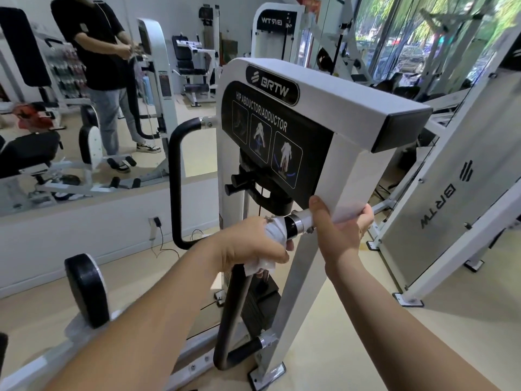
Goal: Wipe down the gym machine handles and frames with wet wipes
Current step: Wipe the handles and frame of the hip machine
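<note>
- Hip abductor/adductor machine [352,108]: white frame at centre of the frame, black placard reading "BRTW" and "HIP ABDUCTOR/ADDUCTOR" with three exercise diagrams.
- Near handle [234,314]: black curved grip bar on the machine's near upright, lower centre, joined at top and bottom by chrome collars.
- Wet wipe [275,235]: white, bunched around the upper end of the near handle, just left of the top chrome collar [298,222]; a loose corner hangs below the hand.
- Left hand [251,246]: lower centre, fingers curled around the wet wipe and the handle beneath it, gripping both.
- Right hand [338,224]: centre right, thumb on the front face of the white upright, fingers wrapped behind its edge, gripping the frame just right of the collar.
- Far handle [176,179]: a matching black curved bar on the machine's far side, centre left; no hand on it.
- Black roller pad [86,289]: lower left, mounted on a white arm.
- Wall mirror [84,94]: upper left, reflecting a person in a black shirt and light jeans among other machines.
- Second BRTW machine [451,193]: white frame with a grey panel, right of the frame, standing on the pale floor [352,334].
</note>
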Motion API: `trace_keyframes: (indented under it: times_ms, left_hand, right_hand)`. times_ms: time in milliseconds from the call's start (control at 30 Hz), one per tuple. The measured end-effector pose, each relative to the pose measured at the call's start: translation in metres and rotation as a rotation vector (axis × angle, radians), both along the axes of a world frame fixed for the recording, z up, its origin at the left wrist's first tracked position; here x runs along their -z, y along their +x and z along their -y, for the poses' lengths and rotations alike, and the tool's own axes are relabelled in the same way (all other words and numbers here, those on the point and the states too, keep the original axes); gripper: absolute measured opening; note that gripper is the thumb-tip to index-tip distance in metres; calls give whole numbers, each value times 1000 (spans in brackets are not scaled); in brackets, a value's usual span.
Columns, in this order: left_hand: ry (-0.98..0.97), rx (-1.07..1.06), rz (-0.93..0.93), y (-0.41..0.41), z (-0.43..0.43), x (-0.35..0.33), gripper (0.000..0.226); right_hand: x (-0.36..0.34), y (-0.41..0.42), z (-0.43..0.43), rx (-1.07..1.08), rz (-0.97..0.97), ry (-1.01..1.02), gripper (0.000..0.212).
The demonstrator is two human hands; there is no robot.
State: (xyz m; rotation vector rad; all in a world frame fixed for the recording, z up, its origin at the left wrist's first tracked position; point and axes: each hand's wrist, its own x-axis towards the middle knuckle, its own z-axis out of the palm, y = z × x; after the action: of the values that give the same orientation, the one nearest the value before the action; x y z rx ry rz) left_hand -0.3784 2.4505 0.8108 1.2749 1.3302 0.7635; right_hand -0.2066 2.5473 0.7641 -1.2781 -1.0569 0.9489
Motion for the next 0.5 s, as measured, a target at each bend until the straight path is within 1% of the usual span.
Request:
trace_keyframes:
  times_ms: [33,67,133,167,200,233,267,300,333,400,433,467,500]
  left_hand:
    - [62,-103,-57,6,3,5,16]
    - [147,-259,-163,15,8,11,15]
    - [335,-569,-456,33,25,28,23]
    - [413,-644,-569,40,33,37,31]
    - [462,-684,-626,44,38,44,38]
    - [489,-691,-630,44,40,47,42]
    - [480,-667,-606,40,39,47,42]
    - [444,-607,-547,33,35,45,37]
    - [379,-514,-463,25,30,41,30]
    - [207,-265,-252,6,21,28,18]
    - [129,-125,-165,-3,18,21,18]
    - [70,2,-95,-12,15,17,21]
    - [36,104,-37,-19,12,15,23]
  right_hand:
    - [0,0,0,1,-2,-8,105]
    - [0,1,0,-1,-3,-15,106]
    - [-1,0,-1,-1,-9,-30,108]
    - [-1,0,-1,11,-6,-44,109]
    - [-3,-1,1,30,9,-53,111]
    - [-6,-2,9,51,42,-57,110]
    - [-10,-3,19,69,93,-48,107]
    - [-11,-3,32,77,166,0,100]
    - [-12,-2,50,71,262,87,90]
    - [-10,0,83,25,450,317,68]
    - [-7,1,92,-7,532,398,60]
    - [-7,3,97,-53,609,433,58]
    - [-7,4,97,-103,688,446,61]
